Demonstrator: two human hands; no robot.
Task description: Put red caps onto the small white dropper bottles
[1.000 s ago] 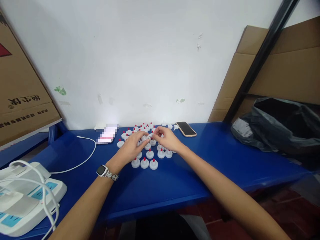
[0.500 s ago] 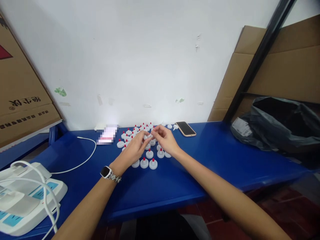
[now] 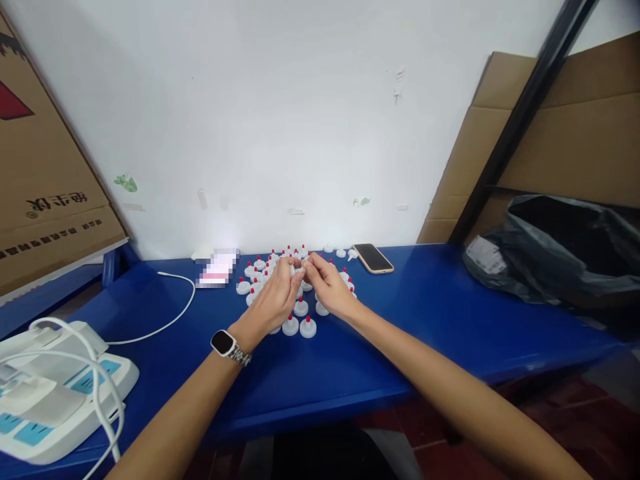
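My left hand (image 3: 273,298), with a watch (image 3: 223,343) on its wrist, is closed around a small white nozzle cap (image 3: 298,269). The fingers cover most of that cap. Thumb and fingertips of my right hand (image 3: 331,288) pinch together at the cap's right end, touching or nearly touching my left fingers. Whether a red tip sits on it cannot be seen. Beneath and around both hands stand several white nozzle caps (image 3: 308,328) with red tips, upright on the blue table (image 3: 320,380). Some are hidden behind my hands.
A phone (image 3: 373,258) lies behind on the right, beside a loose white nozzle (image 3: 353,255). At left are a power strip (image 3: 113,383) and a white cable (image 3: 175,320). A black plastic bag (image 3: 520,250) is at right, cardboard (image 3: 470,153) against the wall.
My fingertips have drawn closer together over the cap, which is more covered now. My right hand has dipped and turned a little. The whole view has shifted slightly.
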